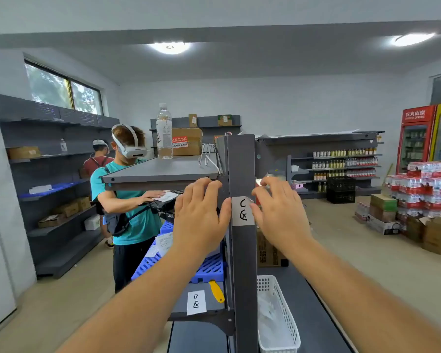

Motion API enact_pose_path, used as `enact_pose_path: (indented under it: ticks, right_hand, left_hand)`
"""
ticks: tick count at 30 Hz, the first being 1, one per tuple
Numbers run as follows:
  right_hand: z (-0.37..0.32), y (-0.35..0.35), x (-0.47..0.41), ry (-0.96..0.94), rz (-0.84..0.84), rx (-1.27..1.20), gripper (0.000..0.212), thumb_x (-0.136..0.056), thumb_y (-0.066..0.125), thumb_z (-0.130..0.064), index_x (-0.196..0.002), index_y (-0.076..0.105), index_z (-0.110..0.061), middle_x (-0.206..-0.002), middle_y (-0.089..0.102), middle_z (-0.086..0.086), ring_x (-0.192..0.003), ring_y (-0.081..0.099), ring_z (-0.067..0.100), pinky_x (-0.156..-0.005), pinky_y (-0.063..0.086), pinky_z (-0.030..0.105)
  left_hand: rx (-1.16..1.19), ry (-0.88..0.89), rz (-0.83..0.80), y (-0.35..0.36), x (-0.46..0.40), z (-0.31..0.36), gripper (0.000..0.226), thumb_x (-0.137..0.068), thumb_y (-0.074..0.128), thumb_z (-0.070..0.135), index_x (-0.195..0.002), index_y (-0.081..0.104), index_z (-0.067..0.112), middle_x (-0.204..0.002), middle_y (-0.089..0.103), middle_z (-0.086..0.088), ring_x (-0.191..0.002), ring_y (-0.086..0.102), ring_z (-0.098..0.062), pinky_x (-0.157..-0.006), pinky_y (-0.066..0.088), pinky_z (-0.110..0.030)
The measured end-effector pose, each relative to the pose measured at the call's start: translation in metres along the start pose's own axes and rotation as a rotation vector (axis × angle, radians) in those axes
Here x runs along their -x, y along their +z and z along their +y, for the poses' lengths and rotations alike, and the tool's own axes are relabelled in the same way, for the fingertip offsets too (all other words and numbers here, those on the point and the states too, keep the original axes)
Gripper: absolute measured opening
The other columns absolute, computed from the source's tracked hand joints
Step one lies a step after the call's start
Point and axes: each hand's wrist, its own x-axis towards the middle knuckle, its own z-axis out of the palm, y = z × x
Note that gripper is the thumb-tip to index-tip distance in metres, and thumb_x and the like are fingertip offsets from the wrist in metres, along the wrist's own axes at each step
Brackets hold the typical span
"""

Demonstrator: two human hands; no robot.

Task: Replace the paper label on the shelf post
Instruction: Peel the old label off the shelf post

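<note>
A white paper label (243, 210) marked with a "C" sticks on the front of the dark grey shelf post (243, 263). Its top right corner curls away from the post. My left hand (200, 215) rests against the post's left edge, thumb touching the label's left side. My right hand (278, 210) is at the post's right edge, fingertips at the label's lifted corner and right side. A second white label (196, 302) marked "D" lies flat on the lower shelf (204, 299), left of the post. A yellow scraper (216, 290) lies beside it.
A white plastic basket (278, 314) sits right of the post. A water bottle (164, 132) stands on the upper shelf (161, 171). A person in a teal shirt (127, 200) with a headset stands close on the left. Blue crates (209, 268), wall shelving and stacked bottle packs (425, 189) surround.
</note>
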Motion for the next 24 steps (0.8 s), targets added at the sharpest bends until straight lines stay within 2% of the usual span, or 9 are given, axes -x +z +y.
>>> enact_pose_path:
  ticks: [6, 14, 18, 24]
  right_hand:
    - [0.001, 0.009, -0.002, 0.001, 0.029, -0.034, 0.016, -0.087, 0.078, -0.023, -0.096, 0.074, -0.011, -0.118, 0.065, 0.010, -0.105, 0.064, 0.028, -0.083, 0.054, 0.041]
    - [-0.002, 0.017, -0.005, 0.006, 0.042, -0.057, 0.009, -0.093, 0.071, -0.019, -0.096, 0.074, -0.012, -0.117, 0.063, 0.005, -0.105, 0.061, 0.023, -0.084, 0.051, 0.037]
    - [-0.001, 0.017, -0.003, -0.026, 0.052, -0.106, 0.009, -0.093, 0.069, -0.016, -0.093, 0.074, -0.010, -0.113, 0.062, 0.006, -0.100, 0.060, 0.025, -0.085, 0.052, 0.039]
    - [-0.007, 0.011, 0.005, -0.086, 0.007, -0.172, 0.010, -0.091, 0.068, -0.016, -0.092, 0.074, -0.008, -0.112, 0.062, 0.006, -0.099, 0.059, 0.023, -0.082, 0.055, 0.040]
  left_hand:
    - [-0.024, 0.044, 0.034, 0.005, 0.000, -0.001, 0.046, -0.097, 0.042, 0.049, -0.128, 0.062, 0.023, -0.132, 0.060, 0.000, -0.123, 0.052, -0.024, -0.100, 0.034, -0.036]
    - [-0.024, 0.064, 0.041, 0.005, -0.002, -0.002, 0.042, -0.095, 0.045, 0.047, -0.126, 0.062, 0.023, -0.129, 0.061, 0.002, -0.120, 0.053, -0.021, -0.101, 0.037, -0.037]
    - [-0.041, 0.066, 0.032, 0.005, -0.004, -0.003, 0.035, -0.092, 0.055, 0.039, -0.122, 0.063, 0.024, -0.126, 0.061, 0.002, -0.117, 0.053, -0.021, -0.098, 0.038, -0.036]
    - [-0.040, 0.074, 0.047, 0.009, -0.003, -0.002, 0.032, -0.088, 0.061, 0.034, -0.118, 0.064, 0.023, -0.120, 0.063, 0.001, -0.110, 0.056, -0.022, -0.092, 0.041, -0.036]
